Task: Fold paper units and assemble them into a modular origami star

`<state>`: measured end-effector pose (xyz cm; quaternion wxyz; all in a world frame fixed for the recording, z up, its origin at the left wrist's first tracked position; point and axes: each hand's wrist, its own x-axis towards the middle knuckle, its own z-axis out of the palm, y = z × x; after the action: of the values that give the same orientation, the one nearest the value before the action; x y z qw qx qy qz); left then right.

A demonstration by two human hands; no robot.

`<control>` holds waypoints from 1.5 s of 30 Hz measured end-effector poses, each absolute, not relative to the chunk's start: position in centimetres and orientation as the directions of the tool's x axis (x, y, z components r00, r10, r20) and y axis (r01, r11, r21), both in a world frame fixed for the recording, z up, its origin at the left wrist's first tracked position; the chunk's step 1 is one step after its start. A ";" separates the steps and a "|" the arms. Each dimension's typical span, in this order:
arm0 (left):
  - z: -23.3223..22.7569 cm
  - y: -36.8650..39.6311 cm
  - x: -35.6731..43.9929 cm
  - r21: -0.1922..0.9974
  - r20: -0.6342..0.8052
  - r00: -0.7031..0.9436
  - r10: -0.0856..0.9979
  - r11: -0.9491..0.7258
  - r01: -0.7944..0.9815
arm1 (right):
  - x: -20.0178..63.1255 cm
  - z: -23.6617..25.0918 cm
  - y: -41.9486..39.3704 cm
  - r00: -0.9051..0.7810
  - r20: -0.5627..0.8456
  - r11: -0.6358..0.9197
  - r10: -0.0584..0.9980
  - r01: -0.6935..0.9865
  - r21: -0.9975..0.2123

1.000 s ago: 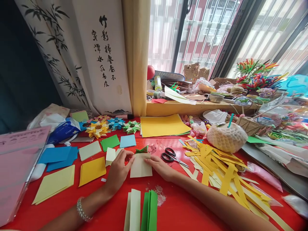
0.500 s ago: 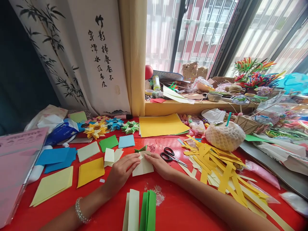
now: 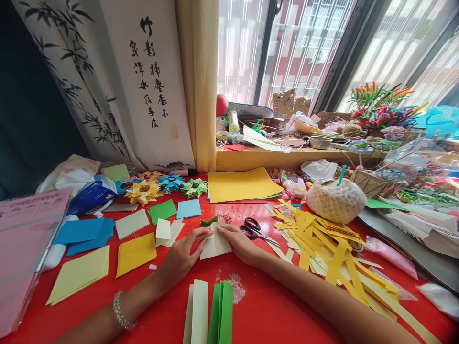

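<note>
A small cream sheet of paper [image 3: 217, 247] with a crease down its middle is held between my two hands above the red table. My left hand [image 3: 186, 248] pinches its upper left edge with thumb and fingertips. On the other side, my right hand [image 3: 237, 240] grips the top right edge, thumb lying on the paper. Just behind the sheet a dark green folded paper piece [image 3: 209, 221] shows; its lower part is hidden. Nearer to me lie folded cream strips [image 3: 199, 310] and folded green strips [image 3: 223, 313]. Black-handled scissors [image 3: 256, 230] rest right of my right hand.
Paper stacks in yellow [image 3: 136, 254], blue [image 3: 81, 235] and green [image 3: 162, 211] lie at left. Folded paper stars [image 3: 142, 191] sit behind them. Yellow paper strips [image 3: 335, 258] pile up at right, below a netted fruit with a straw [image 3: 336, 200]. A large yellow sheet [image 3: 242, 185] lies at the back.
My left hand's fingers have drawn in to a pinch nearer the paper's top edge. The cream sheet has shifted and tilted slightly. Both hands still hold it.
</note>
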<state>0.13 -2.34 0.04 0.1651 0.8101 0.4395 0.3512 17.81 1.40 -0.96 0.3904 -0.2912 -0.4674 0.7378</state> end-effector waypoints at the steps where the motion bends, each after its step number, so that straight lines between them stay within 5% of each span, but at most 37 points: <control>1: 0.0 -2.3 0.1 0.580 0.424 0.363 0.830 -0.557 0.595 | 17.8 -0.9 1.4 -0.526 -0.070 -0.266 0.847 -0.307 -0.914; 16: 0.1 -2.4 0.2 0.467 0.431 0.412 0.803 -0.589 0.659 | 17.9 -1.0 1.4 -0.541 -0.118 -0.343 0.833 -0.336 -0.877; 22: 0.2 -2.4 0.2 0.439 0.428 0.452 0.782 -0.617 0.653 | 18.0 -0.6 1.2 -0.585 -0.025 -0.271 0.811 -0.337 -0.902; 30: 1.3 -2.4 0.3 0.667 0.344 0.201 0.917 -0.389 0.636 | 17.9 -0.9 1.0 -0.539 0.026 -0.092 0.842 -0.190 -0.977; 38: 1.4 -1.7 0.3 0.790 0.217 0.220 0.951 -0.303 0.532 | 18.1 -0.7 0.7 -0.634 0.102 0.136 0.767 0.005 -0.991; 45: 1.3 -1.7 0.4 0.871 0.124 0.185 0.975 -0.197 0.451 | 18.1 -0.8 0.7 -0.634 0.100 0.127 0.767 -0.003 -0.992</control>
<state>0.42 -1.67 1.29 0.3581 0.6814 0.5229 0.3660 18.09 0.72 -0.80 0.3219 -0.2815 -0.6782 0.5976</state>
